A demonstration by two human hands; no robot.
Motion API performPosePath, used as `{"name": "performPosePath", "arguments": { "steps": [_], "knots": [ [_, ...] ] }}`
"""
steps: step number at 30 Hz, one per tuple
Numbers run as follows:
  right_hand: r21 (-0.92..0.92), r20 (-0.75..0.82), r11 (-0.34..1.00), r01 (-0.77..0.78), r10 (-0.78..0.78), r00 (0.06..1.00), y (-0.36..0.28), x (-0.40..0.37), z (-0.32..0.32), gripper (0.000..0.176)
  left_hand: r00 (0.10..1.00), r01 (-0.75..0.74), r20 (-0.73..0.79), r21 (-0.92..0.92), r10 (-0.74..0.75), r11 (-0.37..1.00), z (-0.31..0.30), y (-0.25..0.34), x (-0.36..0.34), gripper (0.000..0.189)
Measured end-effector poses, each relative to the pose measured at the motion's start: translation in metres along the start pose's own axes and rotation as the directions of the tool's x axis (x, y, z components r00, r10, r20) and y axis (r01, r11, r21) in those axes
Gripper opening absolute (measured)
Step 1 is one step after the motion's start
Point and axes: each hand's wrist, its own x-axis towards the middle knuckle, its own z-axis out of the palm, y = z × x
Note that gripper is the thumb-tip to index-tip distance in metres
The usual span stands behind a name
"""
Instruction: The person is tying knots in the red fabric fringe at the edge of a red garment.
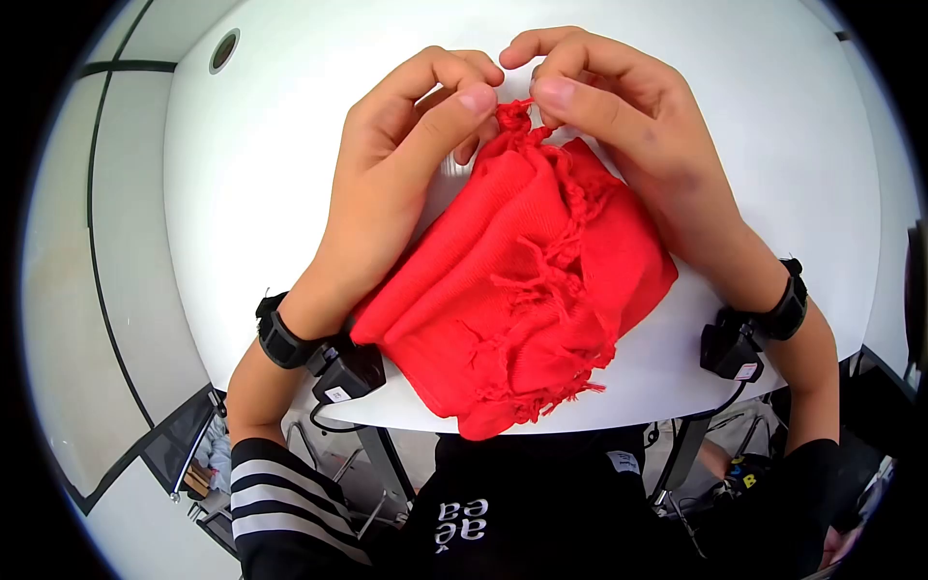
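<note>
A red scarf (503, 261) with knotted fringe lies bunched on the white table, partly over its front edge. At its far end, my left hand (411, 130) pinches a fringe strand between thumb and fingers. Facing it, my right hand (619, 111) pinches the same bit of fringe (515, 114) from the other side. A thin red thread spans the small gap between the two thumbs. More braided fringe (551, 275) runs down the middle of the cloth toward me. The fingertips partly hide the strand ends.
The white table (261, 174) has a round grommet (224, 51) at its far left. Black devices on wrist straps, one at the left wrist (348, 372) and one at the right (732, 346), trail cables. Chair legs and another person's leg show below the table.
</note>
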Motion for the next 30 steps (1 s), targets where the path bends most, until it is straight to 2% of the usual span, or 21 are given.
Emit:
{"name": "performPosePath", "arguments": {
  "steps": [2, 4, 9, 12, 14, 18, 20, 21, 23, 27, 30],
  "knots": [
    [0.104, 0.050, 0.992, -0.067, 0.062, 0.997, 0.003, 0.002, -0.003, 0.022, 1.000, 0.008, 0.006, 0.013, -0.009, 1.000, 0.001, 0.002, -0.001, 0.015],
    [0.089, 0.050, 0.994, -0.070, 0.066, 0.997, 0.000, 0.003, -0.004, 0.024, 0.992, 0.095, -0.082, 0.010, -0.094, 0.995, 0.000, 0.006, -0.002, 0.016],
    [0.044, 0.106, 0.997, -0.057, 0.052, 0.993, 0.005, 0.004, -0.011, 0.027, 0.991, 0.084, -0.105, 0.013, -0.082, 0.996, -0.007, 0.004, 0.000, 0.017],
    [0.072, 0.019, 0.995, -0.069, 0.068, 0.998, 0.005, 0.001, -0.006, 0.022, 0.996, 0.063, -0.066, -0.026, -0.065, 0.998, -0.009, 0.003, 0.000, 0.015],
    [0.000, -0.019, 0.997, -0.076, 0.076, 0.997, 0.002, -0.001, -0.002, 0.017, 0.995, 0.084, -0.041, -0.038, -0.086, 0.996, -0.010, 0.003, 0.000, 0.016],
    [0.026, -0.005, 0.998, -0.060, 0.060, 0.998, 0.005, 0.000, -0.003, 0.014, 0.994, 0.102, -0.027, -0.092, -0.105, 0.991, -0.003, 0.002, -0.001, 0.011],
    [0.060, -0.010, 0.995, -0.078, 0.079, 0.997, 0.004, 0.000, -0.003, 0.013, 0.996, -0.004, -0.093, 0.079, 0.012, 0.997, 0.010, 0.002, -0.001, 0.009],
    [0.058, -0.009, 0.995, -0.078, 0.079, 0.997, 0.004, 0.001, -0.002, 0.013, 0.995, -0.005, -0.094, 0.078, 0.013, 0.997, 0.007, 0.002, -0.001, 0.009],
    [0.038, 0.001, 0.997, -0.067, 0.067, 0.998, 0.004, 0.002, -0.002, 0.013, 0.997, -0.038, 0.068, 0.242, 0.022, 0.970, -0.001, 0.002, 0.001, 0.013],
    [-0.008, -0.010, 0.996, -0.093, 0.093, 0.996, 0.002, 0.002, -0.001, 0.012, 0.999, 0.010, 0.048, 0.261, -0.023, 0.965, -0.004, 0.004, -0.001, 0.010],
    [0.026, -0.017, 0.997, -0.079, 0.079, 0.997, 0.004, 0.001, -0.002, 0.013, 0.999, 0.040, -0.004, 0.161, -0.040, 0.986, -0.002, 0.004, -0.002, 0.011]
  ]
}}
